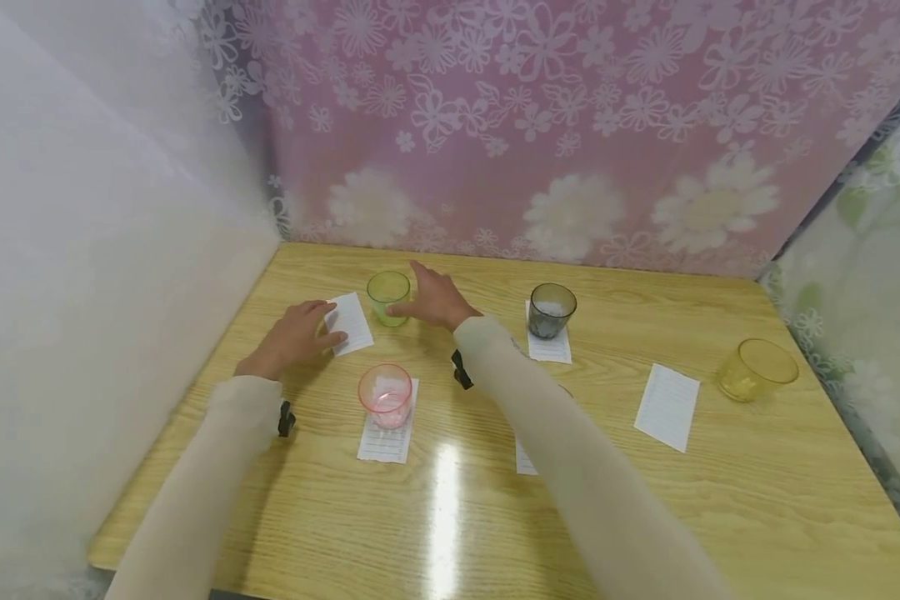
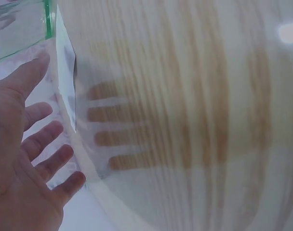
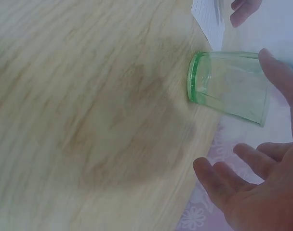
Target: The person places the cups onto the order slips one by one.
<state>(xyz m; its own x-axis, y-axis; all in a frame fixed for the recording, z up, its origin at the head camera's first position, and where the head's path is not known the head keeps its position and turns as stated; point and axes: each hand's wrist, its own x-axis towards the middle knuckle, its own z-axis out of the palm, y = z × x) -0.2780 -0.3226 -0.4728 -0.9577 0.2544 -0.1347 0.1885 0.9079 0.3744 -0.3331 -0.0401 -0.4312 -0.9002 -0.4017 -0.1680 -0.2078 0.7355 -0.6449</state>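
Observation:
A green glass [image 1: 388, 292] stands upright near the back left of the table. My right hand [image 1: 438, 298] is just right of it, thumb at the glass and the other fingers spread away. In the right wrist view the thumb overlaps the rim of the glass [image 3: 228, 86], while the fingers stay apart from it. At the far left, my left hand [image 1: 292, 337] is held over the edge of a printed paper slip [image 1: 352, 325], its fingers loosely extended. The left wrist view shows that hand [image 2: 26, 149] gripping nothing.
A pink glass [image 1: 386, 396] and a grey glass [image 1: 551, 312] each stand on a slip. To the right lies a bare slip [image 1: 667, 407], with a yellow glass [image 1: 756, 371] beside it. My right sleeve [image 1: 570, 450] partly hides another slip [image 1: 525, 460]. A floral curtain [image 1: 495, 167] hangs behind.

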